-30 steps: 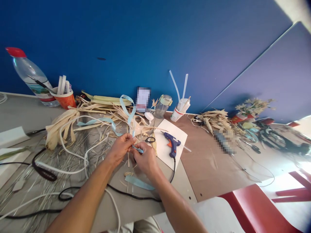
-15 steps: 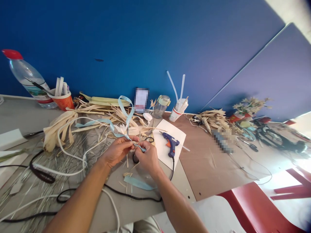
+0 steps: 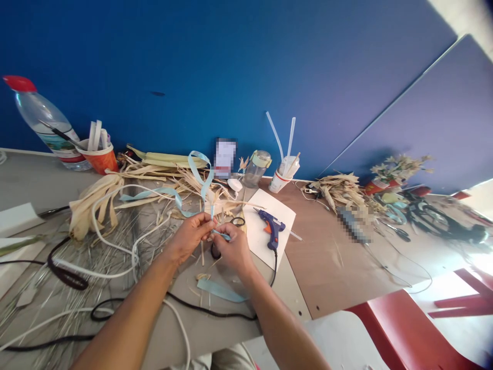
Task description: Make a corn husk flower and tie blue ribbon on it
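Observation:
My left hand (image 3: 190, 235) pinches a thin stem wrapped in light-blue ribbon (image 3: 211, 211), now almost upright. A pale husk flower (image 3: 211, 197) seems to sit at its top, hard to tell from the husks behind. Close beside it, my right hand (image 3: 234, 249) has thumb and fingers closed on the blue ribbon strip (image 3: 222, 235) at the stem's lower part. The fingertips of both hands nearly touch. Just behind and below them lie black-handled scissors (image 3: 238, 221), partly hidden. Another light-blue ribbon (image 3: 173, 194) curls over the husks beyond my left hand.
A blue glue gun (image 3: 272, 228) rests on white paper (image 3: 256, 205) to the right. Dry corn husks (image 3: 92, 205), thin wires (image 3: 111, 257) and a white cable (image 3: 111, 275) cover the left. At the back stand a bottle (image 3: 46, 121), an orange cup (image 3: 100, 159) and a jar (image 3: 254, 172).
The wrapped stem has swung from leaning left to nearly upright between my fingers. My left fingers have turned with it, and my right hand keeps its pinch on the ribbon.

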A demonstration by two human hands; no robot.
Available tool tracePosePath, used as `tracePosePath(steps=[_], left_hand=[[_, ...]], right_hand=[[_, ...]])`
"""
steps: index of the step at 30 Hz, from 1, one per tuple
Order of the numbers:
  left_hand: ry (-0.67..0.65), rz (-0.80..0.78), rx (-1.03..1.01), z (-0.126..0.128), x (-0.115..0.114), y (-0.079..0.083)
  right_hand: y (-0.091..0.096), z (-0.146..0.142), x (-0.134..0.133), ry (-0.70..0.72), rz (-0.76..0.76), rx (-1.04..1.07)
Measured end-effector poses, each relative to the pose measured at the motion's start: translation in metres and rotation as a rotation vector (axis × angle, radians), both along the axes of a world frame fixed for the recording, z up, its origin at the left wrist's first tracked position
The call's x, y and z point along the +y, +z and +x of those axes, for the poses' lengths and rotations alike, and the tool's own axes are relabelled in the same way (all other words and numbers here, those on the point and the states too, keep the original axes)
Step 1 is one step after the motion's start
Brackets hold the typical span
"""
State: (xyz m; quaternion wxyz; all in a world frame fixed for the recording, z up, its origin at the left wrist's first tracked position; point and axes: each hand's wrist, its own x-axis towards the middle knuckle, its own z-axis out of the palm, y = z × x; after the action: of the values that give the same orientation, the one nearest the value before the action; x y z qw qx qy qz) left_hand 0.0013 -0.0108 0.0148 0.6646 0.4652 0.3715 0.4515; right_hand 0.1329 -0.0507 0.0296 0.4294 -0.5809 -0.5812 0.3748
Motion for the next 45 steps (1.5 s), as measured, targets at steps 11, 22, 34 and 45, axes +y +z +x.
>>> tracePosePath(steps=[11, 22, 34, 45], left_hand=[[-0.062, 0.056, 0.09, 0.002, -0.001, 0.001], [-0.111, 0.008, 0.068, 0.003, -0.003, 0.003], [-0.102, -0.141, -0.11, -0.017, 0.002, 0.015], [-0.054, -0.227, -0.192, -0.015, 0.004, 0.01]], right_hand=[[-0.001, 0.008, 0.007, 0.044, -0.167, 0.392], [0.0, 0.014, 0.008, 0.135, -0.217, 0.5], [0.018, 0.057, 0.009, 0.663, -0.203, 0.179], [0.005, 0.043, 0.013, 0.059, 0.047, -0.663]])
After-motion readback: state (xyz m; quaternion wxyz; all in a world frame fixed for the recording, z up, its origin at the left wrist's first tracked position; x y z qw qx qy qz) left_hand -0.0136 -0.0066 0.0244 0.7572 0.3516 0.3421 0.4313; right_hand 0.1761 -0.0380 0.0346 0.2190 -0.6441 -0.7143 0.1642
